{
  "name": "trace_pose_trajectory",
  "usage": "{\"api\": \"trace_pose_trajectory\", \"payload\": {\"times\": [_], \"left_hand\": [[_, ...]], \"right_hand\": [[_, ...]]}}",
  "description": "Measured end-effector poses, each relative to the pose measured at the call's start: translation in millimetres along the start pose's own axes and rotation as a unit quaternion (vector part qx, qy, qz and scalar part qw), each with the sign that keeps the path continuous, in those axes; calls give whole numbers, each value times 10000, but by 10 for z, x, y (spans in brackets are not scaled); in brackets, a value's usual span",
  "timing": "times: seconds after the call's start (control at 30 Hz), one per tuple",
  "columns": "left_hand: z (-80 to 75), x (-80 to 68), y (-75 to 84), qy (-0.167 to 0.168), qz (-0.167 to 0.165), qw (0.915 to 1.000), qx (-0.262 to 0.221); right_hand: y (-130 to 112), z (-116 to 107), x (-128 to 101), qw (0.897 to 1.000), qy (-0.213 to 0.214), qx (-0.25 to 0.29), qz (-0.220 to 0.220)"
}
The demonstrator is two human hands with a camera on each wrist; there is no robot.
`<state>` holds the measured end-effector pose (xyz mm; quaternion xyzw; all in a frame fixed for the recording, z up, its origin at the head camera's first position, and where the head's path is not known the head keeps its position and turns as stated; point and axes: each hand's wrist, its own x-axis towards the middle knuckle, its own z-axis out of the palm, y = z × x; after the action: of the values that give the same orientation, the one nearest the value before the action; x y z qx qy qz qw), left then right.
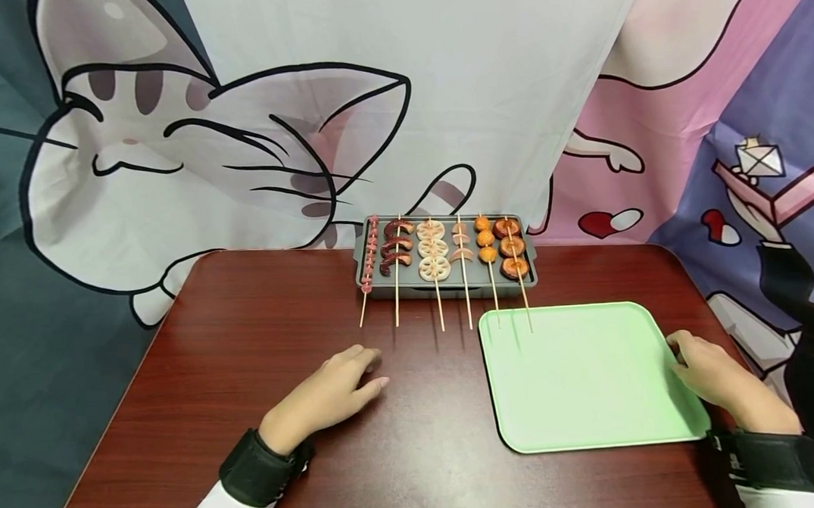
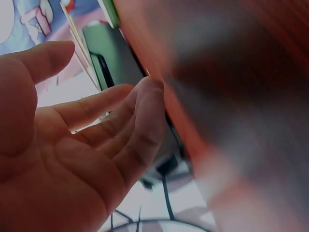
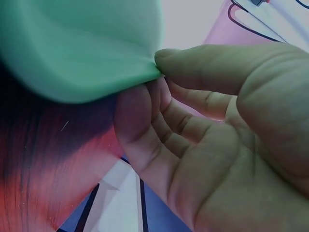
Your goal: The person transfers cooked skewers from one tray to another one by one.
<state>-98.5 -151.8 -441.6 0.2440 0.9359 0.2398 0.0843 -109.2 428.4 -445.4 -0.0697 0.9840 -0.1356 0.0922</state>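
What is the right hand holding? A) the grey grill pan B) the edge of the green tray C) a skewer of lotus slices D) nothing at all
B: the right hand pinches the rim of the green tray, thumb on top and fingers underneath.

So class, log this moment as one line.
left hand: open, on table | right hand: pinching green tray edge | six skewers on grey tray

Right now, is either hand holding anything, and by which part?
The right hand pinches the flat light-green plastic tray at its right edge. The left hand rests on the table, holding nothing.
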Motion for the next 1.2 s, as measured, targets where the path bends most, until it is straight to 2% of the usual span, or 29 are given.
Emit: {"api": "trace_pose_trajectory", "payload": {"times": [0.17, 0.27, 0.47, 0.53, 0.63, 0.73, 0.93, 1.03, 1.2], "left_hand": [[107, 114, 187, -167, 271, 9993, -216], [177, 189, 317, -343, 320, 9983, -350], [274, 329, 580, -969, 127, 9944, -396], [301, 374, 646, -1055, 108, 9938, -345], [346, 447, 725, -980, 144, 9945, -332], [404, 531, 789, -742, 211, 9961, -425], [514, 741, 929, -268, 92, 9945, -1013], [581, 826, 994, -255, -59, 9927, -1181], [678, 903, 1101, -432, -124, 9908, -1274]], "right_hand": [[13, -13, 0, 9999, -94, 88, 20], [17, -22, 5, 9999, -95, 91, -6], [31, -32, 11, 9999, -101, 87, 7], [38, -29, 11, 9999, -80, 80, 0], [50, -26, 9, 10000, -42, 46, -31], [61, -26, 6, 10000, -37, 20, -66], [75, -25, -8, 9999, -62, 67, -49], [77, -21, -9, 9999, -65, 83, -31], [68, -19, -1, 9999, -45, 92, -40]]}}
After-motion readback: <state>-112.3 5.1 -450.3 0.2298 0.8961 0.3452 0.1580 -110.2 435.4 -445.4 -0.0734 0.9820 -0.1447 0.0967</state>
